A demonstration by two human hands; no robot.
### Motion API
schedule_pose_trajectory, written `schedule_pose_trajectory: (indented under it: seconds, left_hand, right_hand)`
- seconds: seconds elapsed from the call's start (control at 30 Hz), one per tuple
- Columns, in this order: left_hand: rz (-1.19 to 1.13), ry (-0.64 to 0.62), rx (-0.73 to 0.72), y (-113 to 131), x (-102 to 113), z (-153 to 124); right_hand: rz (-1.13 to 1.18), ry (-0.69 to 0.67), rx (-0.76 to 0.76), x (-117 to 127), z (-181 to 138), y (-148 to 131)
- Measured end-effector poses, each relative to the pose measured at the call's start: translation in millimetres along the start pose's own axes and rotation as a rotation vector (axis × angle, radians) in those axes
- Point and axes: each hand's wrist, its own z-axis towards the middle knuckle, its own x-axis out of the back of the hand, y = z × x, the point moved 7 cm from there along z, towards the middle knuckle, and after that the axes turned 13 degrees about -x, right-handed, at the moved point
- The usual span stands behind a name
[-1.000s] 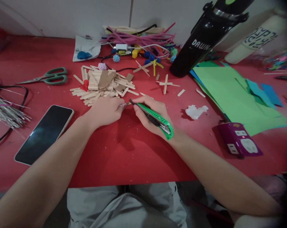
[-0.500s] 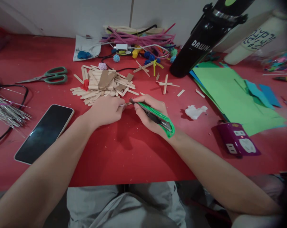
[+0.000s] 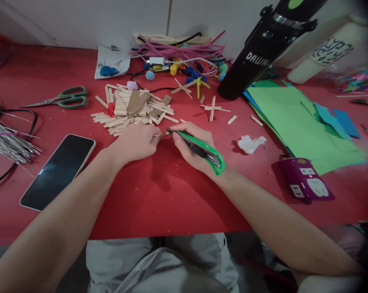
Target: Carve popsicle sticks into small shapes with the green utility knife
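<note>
My right hand (image 3: 191, 146) is wrapped round a green utility knife (image 3: 202, 149), its blade tip pointing left onto a small wooden stick piece (image 3: 163, 133). My left hand (image 3: 135, 142) lies on the red table (image 3: 159, 195) with fingers closed, pinning that stick piece at its left end. Just behind both hands lies a pile of wooden craft sticks (image 3: 131, 108) with a brown cardboard strip on top.
A phone (image 3: 57, 171) lies left, with scissors (image 3: 60, 99) and silver wires (image 3: 7, 142) beyond it. Pipe cleaners (image 3: 177, 51) and pom-poms lie at the back. A black bottle (image 3: 257, 53), green and blue paper (image 3: 305, 122), a purple adapter (image 3: 305, 181) and white wad (image 3: 250, 143) are right.
Almost nothing differs; my right hand and the knife have shifted slightly, still at the stick piece held by my left hand.
</note>
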Motion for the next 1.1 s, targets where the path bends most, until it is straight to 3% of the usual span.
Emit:
schedule_pose_trajectory:
  seconds: [0.43,0.77,1.1]
  left_hand:
    - [0.000,0.001,-0.007,-2,-1,1]
    - [-0.040,0.014,0.006,-3,1,1]
    - [-0.043,0.025,-0.006,-3,0,1]
  right_hand:
    - [-0.007,0.103,0.019,16,-6,-14]
    - [-0.010,-0.011,-0.029,6,-5,-5]
    - [-0.032,0.008,-0.016,4,-5,-6]
